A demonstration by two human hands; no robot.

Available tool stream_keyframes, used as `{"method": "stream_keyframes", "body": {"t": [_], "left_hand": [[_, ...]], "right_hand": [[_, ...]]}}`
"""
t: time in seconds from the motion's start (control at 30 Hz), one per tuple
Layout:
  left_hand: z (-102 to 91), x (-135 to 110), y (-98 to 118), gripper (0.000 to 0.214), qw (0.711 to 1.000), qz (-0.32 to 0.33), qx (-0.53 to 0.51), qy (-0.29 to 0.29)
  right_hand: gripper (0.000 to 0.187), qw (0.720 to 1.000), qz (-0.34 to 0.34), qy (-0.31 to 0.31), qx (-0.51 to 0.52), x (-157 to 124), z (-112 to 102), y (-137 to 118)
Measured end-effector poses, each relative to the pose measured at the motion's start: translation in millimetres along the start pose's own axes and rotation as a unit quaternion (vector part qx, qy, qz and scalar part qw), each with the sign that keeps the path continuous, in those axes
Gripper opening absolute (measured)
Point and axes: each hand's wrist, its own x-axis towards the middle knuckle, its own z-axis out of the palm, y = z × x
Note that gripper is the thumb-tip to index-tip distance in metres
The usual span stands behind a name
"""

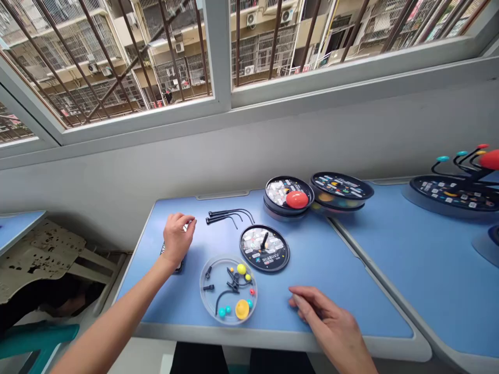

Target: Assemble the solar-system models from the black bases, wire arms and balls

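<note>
My left hand is over the left of the blue table, its thumb and fingertips pinched together. Whether anything small is between them I cannot make out. Just right of those fingertips lie several thin black curved rods. A dark flat object is mostly hidden under my left wrist. My right hand hovers near the front edge, holding nothing, its fingers loosely bent. Between the hands sit a clear round tray of coloured balls and black parts, and a black printed disc with a short upright post.
Behind the disc stand stacked round cases, one topped by a red ball, another beside it. An assembled planet model stands on the adjoining right table. A wall and barred window rise behind.
</note>
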Motion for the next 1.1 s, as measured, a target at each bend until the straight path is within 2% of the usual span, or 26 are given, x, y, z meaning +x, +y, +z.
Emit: {"method": "stream_keyframes", "body": {"t": [0.07, 0.2, 0.3, 0.37, 0.53, 0.67, 0.77, 0.87, 0.97, 1.03, 1.1], "left_hand": [[-16.9, -15.7, 8.8, 0.009, 0.997, 0.020, -0.076, -0.020], [-38.5, -43.8, 34.4, 0.010, 0.964, 0.060, -0.157, -0.204], [-41.4, -55.5, 50.4, 0.014, 0.928, 0.099, -0.139, -0.330], [-38.6, -59.6, 57.2, 0.017, 0.912, 0.141, -0.092, -0.374], [-26.8, -65.5, 65.8, 0.020, 0.889, 0.183, -0.020, -0.418], [-18.0, -67.9, 70.3, 0.009, 0.891, 0.198, -0.028, -0.407], [-12.6, -67.2, 71.6, 0.006, 0.890, 0.186, -0.059, -0.412], [-13.6, -62.2, 70.0, 0.008, 0.893, 0.144, -0.122, -0.409], [-24.9, -53.5, 65.1, 0.010, 0.888, 0.012, -0.248, -0.386], [-35.8, -48.6, 59.8, 0.009, 0.866, -0.096, -0.324, -0.369], [-46.0, -47.3, 53.4, 0.007, 0.820, -0.192, -0.399, -0.362]], "right_hand": [[0.030, 1.000, 0.005, -0.001, -0.001, -0.7, -0.1, -1.0], [0.030, 1.000, 0.015, -0.003, 0.001, -2.5, 0.0, -0.7], [0.030, 1.000, 0.016, 0.000, 0.003, -3.6, 0.2, -0.1], [0.030, 1.000, 0.015, 0.003, 0.005, -3.8, 0.3, -0.5], [0.030, 0.999, 0.033, 0.004, 0.001, -3.7, 0.3, -1.8], [0.030, 0.999, 0.033, 0.006, -0.002, -4.0, 1.0, 0.0], [0.030, 1.000, 0.029, 0.005, -0.004, -4.1, 0.9, -2.3], [0.029, 1.000, 0.018, -0.002, -0.001, -3.1, -0.8, -12.0], [0.027, 1.000, -0.011, -0.007, 0.000, -0.4, -4.0, -26.6], [0.025, 0.999, -0.036, -0.015, 0.000, 2.4, -6.1, -36.3], [0.023, 0.997, -0.068, -0.022, -0.005, 5.7, -7.0, -44.8]]}}
